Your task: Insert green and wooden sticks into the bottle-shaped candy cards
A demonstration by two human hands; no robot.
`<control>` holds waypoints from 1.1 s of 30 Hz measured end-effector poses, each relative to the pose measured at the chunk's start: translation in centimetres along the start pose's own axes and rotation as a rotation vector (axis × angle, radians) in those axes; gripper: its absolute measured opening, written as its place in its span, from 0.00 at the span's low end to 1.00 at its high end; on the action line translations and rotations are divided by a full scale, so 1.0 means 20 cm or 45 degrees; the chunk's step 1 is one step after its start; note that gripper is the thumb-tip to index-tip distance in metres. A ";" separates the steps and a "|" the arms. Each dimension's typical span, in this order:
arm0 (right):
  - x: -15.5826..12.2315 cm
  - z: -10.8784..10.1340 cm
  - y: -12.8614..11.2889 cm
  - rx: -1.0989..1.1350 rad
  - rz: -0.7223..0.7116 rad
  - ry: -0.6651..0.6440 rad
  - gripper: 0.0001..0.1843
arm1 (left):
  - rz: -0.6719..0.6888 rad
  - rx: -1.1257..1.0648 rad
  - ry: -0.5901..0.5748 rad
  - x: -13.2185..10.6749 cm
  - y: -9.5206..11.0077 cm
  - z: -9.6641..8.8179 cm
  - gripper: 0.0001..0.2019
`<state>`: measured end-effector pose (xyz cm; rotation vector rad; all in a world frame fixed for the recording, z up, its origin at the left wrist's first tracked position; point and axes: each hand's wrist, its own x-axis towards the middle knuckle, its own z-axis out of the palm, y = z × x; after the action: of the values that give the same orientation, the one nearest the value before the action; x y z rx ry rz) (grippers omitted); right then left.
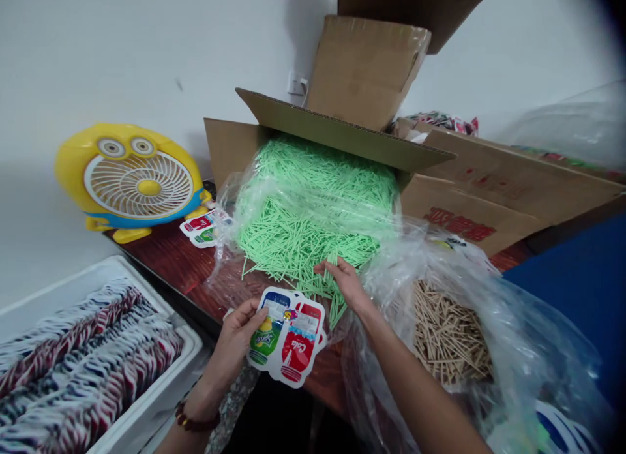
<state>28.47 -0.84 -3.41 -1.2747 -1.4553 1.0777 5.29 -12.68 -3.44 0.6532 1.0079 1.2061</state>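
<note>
In my left hand [235, 336] I hold a die-cut card [299, 343] printed with a green Sprite bottle and a red Cola bottle, my thumb on its front; the edge of another card shows behind it. My right hand [349, 286] reaches into the front of a heap of thin green paper sticks [288, 229], fingers bent around a few of them. The heap spills from a clear plastic bag inside an open cardboard box [342, 124] lying on its side. My fingertips on the right are partly hidden among the sticks.
A yellow cartoon fan [149, 188] stands at the table's left, near more printed cards [201, 229]. A white bin [195, 349] at lower left holds rows of cards. Brown sticks [447, 336] lie in a clear bag at right. Other cardboard boxes [366, 69] stand behind.
</note>
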 end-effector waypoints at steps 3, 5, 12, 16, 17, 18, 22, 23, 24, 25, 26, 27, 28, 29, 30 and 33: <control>-0.09 0.06 0.04 -0.037 -0.017 0.040 0.16 | -0.013 -0.027 0.003 -0.01 -0.02 0.00 0.12; -0.13 0.09 0.07 -0.063 -0.025 0.048 0.15 | -0.027 -0.023 0.008 -0.02 -0.02 0.00 0.12; -0.20 0.12 0.05 -0.029 -0.083 0.175 0.15 | -0.052 -0.023 0.055 -0.06 -0.01 0.00 0.14; -0.26 0.14 0.08 -0.086 -0.032 0.122 0.13 | -0.053 -0.011 0.056 -0.06 0.00 0.01 0.14; -0.27 0.14 0.10 -0.138 -0.009 0.106 0.13 | -0.053 0.000 0.055 -0.06 0.00 0.01 0.14; -0.28 0.14 0.12 -0.182 0.007 0.098 0.13 | -0.051 0.014 0.057 -0.07 0.00 0.01 0.15; -0.30 0.14 0.13 -0.193 0.008 0.113 0.15 | -0.054 0.071 0.048 -0.07 0.00 -0.01 0.15; -0.30 0.13 0.13 -0.177 -0.002 0.113 0.15 | -0.058 0.074 0.037 -0.07 0.00 -0.01 0.15; -0.31 0.13 0.13 -0.167 -0.013 0.112 0.15 | -0.064 0.073 0.023 -0.07 0.00 -0.02 0.15; -0.31 0.13 0.13 -0.166 -0.022 0.111 0.14 | -0.068 0.066 0.013 -0.08 -0.01 -0.02 0.14; -0.32 0.13 0.13 -0.172 -0.027 0.111 0.14 | -0.070 0.058 0.004 -0.08 -0.01 -0.02 0.14; -0.32 0.13 0.13 -0.181 -0.027 0.114 0.14 | -0.074 0.053 -0.003 -0.08 -0.01 -0.02 0.14; -0.33 0.13 0.13 -0.190 -0.021 0.119 0.13 | -0.078 0.052 -0.008 -0.09 -0.02 -0.03 0.13; -0.33 0.13 0.13 -0.192 -0.011 0.128 0.14 | -0.079 0.055 -0.008 -0.09 -0.02 -0.03 0.13; -0.33 0.13 0.13 -0.179 -0.001 0.137 0.14 | -0.077 0.062 -0.008 -0.10 -0.02 -0.03 0.13; -0.32 0.13 0.13 -0.102 0.011 0.170 0.16 | -0.076 0.083 -0.006 -0.11 -0.03 -0.04 0.13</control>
<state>26.91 -7.04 -6.95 -1.3836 -1.4046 0.9294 4.76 -15.09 -3.58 0.6720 1.0595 1.1229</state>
